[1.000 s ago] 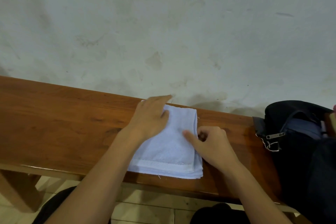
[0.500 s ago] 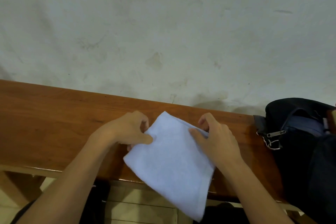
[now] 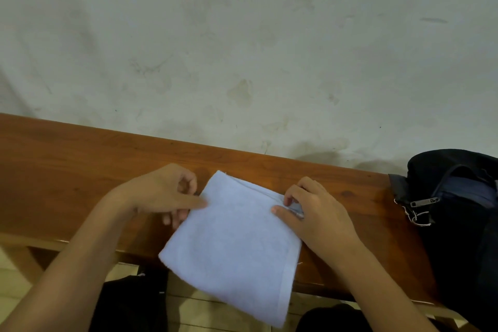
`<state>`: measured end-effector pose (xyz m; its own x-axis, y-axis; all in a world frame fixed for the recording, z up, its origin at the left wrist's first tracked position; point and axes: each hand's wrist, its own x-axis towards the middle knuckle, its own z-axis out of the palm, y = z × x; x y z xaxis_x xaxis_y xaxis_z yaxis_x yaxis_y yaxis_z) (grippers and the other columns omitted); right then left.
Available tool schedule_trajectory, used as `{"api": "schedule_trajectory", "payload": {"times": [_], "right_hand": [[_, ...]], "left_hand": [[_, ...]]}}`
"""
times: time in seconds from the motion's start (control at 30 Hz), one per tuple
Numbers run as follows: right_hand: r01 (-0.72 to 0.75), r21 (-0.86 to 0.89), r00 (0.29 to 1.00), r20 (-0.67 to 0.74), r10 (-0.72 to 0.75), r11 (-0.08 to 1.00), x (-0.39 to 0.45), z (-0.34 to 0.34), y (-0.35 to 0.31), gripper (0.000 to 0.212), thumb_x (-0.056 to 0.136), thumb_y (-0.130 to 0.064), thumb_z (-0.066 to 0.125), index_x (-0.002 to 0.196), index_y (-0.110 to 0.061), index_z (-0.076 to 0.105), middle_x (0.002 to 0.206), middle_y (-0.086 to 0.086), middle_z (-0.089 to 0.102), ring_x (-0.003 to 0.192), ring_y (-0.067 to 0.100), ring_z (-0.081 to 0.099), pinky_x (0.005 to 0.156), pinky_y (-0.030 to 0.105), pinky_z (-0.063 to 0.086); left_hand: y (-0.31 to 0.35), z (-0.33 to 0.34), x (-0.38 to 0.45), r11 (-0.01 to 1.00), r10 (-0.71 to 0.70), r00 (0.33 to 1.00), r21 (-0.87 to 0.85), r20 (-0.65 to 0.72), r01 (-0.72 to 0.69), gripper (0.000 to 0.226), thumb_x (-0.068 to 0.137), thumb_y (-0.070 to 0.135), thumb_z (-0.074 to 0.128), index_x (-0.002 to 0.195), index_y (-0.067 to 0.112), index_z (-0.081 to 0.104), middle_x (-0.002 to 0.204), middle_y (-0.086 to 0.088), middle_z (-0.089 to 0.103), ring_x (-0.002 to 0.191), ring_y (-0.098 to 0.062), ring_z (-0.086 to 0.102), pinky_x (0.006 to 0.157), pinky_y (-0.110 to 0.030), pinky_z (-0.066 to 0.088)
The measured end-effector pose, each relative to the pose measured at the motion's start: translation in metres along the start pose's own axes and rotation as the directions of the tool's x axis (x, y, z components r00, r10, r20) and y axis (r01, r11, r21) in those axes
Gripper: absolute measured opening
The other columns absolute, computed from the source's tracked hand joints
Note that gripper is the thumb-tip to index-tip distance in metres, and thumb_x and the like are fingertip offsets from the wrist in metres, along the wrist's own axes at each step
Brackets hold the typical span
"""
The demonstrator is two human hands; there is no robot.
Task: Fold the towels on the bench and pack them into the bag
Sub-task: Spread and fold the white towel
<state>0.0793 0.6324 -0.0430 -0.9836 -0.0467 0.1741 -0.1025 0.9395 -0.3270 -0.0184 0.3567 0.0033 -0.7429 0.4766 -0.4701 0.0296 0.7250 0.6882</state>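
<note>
**Towel lifted off the surface, now held by both hands**

Moved since a second ago: the folded towel lay flat and square on the surface; now it's turned to a diagonal, far edge raised, near corner hanging past the surface's front edge. Little change over the last half second.

Left hand pinches the towel's left edge, thumb on top, fingers curled under. Right hand pinches the right edge, thumb on top, fingers curled at the fold. Both hands are closed on the towel.

Bag sits at the right end of the surface, well to the right of the towel, apart from it; zipper pull visible, opening seems to face the towel.

My read: folding is done for this towel and I'm at the transfer step. Next move is rightward into the bag. Risk: the loose hanging corner unfolding.
</note>
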Motion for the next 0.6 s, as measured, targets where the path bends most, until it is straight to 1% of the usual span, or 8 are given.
{"api": "schedule_trajectory", "payload": {"times": [0.07, 0.13, 0.2, 0.27, 0.33, 0.4, 0.5, 0.6], "right_hand": [[0.042, -0.032, 0.998, -0.042, -0.043, 0.999, 0.001, 0.002, -0.004, 0.017, 0.092, -0.045, 0.065, 0.086, -0.032, 0.057, 0.090, -0.017, 0.051, 0.077, 0.006, 0.050, 0.062, 0.016, 0.046], [0.064, -0.041, 0.993, -0.092, -0.068, 0.997, -0.002, 0.002, -0.006, 0.019, 0.089, -0.040, 0.070, 0.080, -0.031, 0.056, 0.081, -0.017, 0.051, 0.068, 0.008, 0.050, 0.055, 0.020, 0.048], [0.044, -0.042, 0.994, -0.093, -0.048, 0.998, -0.004, 0.002, -0.008, 0.021, 0.089, -0.046, 0.068, 0.080, -0.032, 0.054, 0.079, -0.018, 0.050, 0.065, 0.006, 0.049, 0.055, 0.016, 0.043], [-0.013, -0.043, 1.000, -0.026, 0.011, 0.999, -0.005, 0.001, -0.009, 0.024, 0.090, -0.057, 0.059, 0.084, -0.035, 0.051, 0.080, -0.019, 0.048, 0.067, 0.003, 0.047, 0.058, 0.012, 0.034], [-0.060, -0.063, 0.998, 0.007, 0.061, 0.996, -0.006, 0.000, -0.008, 0.025, 0.091, -0.060, 0.055, 0.085, -0.035, 0.051, 0.079, -0.018, 0.048, 0.068, 0.003, 0.048, 0.059, 0.012, 0.033], [-0.076, -0.054, 0.997, -0.021, 0.075, 0.996, -0.007, -0.001, -0.006, 0.021, 0.091, -0.047, 0.062, 0.079, -0.032, 0.053, 0.076, -0.017, 0.050, 0.064, 0.006, 0.050, 0.055, 0.015, 0.040], [-0.115, -0.046, 0.993, -0.004, 0.115, 0.992, -0.008, -0.002, -0.004, 0.020, 0.086, -0.034, 0.065, 0.072, -0.029, 0.051, 0.073, -0.014, 0.051, 0.061, 0.010, 0.051, 0.055, 0.026, 0.051], [-0.117, -0.020, 0.993, 0.019, 0.118, 0.993, -0.008, -0.005, -0.004, 0.020, 0.087, -0.033, 0.063, 0.073, -0.029, 0.050, 0.073, -0.013, 0.052, 0.063, 0.010, 0.052, 0.058, 0.027, 0.053]], "left_hand": [[0.001, 0.012, 0.011, 0.981, 0.193, 0.942, 0.046, -0.276, -0.188, 0.022, 0.086, 0.031, 0.073, 0.081, 0.014, 0.060, 0.067, 0.000, 0.064, 0.055, -0.005, 0.054, 0.055, -0.022, 0.046], [0.005, 0.024, 0.024, 0.926, 0.376, 0.839, 0.141, -0.393, -0.350, 0.011, 0.085, 0.036, 0.073, 0.088, 0.028, 0.065, 0.081, 0.006, 0.060, 0.070, -0.003, 0.051, 0.066, -0.021, 0.044], [0.004, 0.034, 0.035, 0.868, 0.485, 0.817, 0.283, -0.312, -0.408, 0.020, 0.086, 0.041, 0.071, 0.105, 0.037, 0.065, 0.100, 0.016, 0.054, 0.093, -0.001, 0.046, 0.084, -0.018, 0.039], [0.002, 0.043, 0.045, 0.819, 0.522, 0.819, 0.408, -0.237, -0.404, 0.026, 0.088, 0.043, 0.068, 0.113, 0.036, 0.063, 0.108, 0.021, 0.048, 0.102, -0.004, 0.039, 0.093, -0.020, 0.035], [0.001, 0.049, 0.051, 0.778, 0.572, 0.780, 0.470, -0.255, -0.417, 0.015, 0.090, 0.038, 0.068, 0.103, 0.034, 0.061, 0.107, 0.022, 0.050, 0.103, -0.004, 0.039, 0.093, -0.024, 0.036], [0.000, 0.052, 0.054, 0.769, 0.593, 0.748, 0.483, -0.297, -0.418, 0.011, 0.090, 0.034, 0.068, 0.094, 0.032, 0.058, 0.102, 0.022, 0.053, 0.100, -0.003, 0.042, 0.089, -0.025, 0.035], [-0.001, 0.053, 0.058, 0.761, 0.595, 0.746, 0.508, -0.299, -0.403, 0.011, 0.092, 0.033, 0.066, 0.090, 0.031, 0.055, 0.096, 0.020, 0.056, 0.094, -0.003, 0.044, 0.084, -0.024, 0.032], [-0.003, 0.055, 0.057, 0.764, 0.584, 0.758, 0.514, -0.292, -0.390, 0.012, 0.093, 0.031, 0.064, 0.088, 0.031, 0.053, 0.093, 0.019, 0.056, 0.090, -0.004, 0.044, 0.083, -0.025, 0.036]]}}
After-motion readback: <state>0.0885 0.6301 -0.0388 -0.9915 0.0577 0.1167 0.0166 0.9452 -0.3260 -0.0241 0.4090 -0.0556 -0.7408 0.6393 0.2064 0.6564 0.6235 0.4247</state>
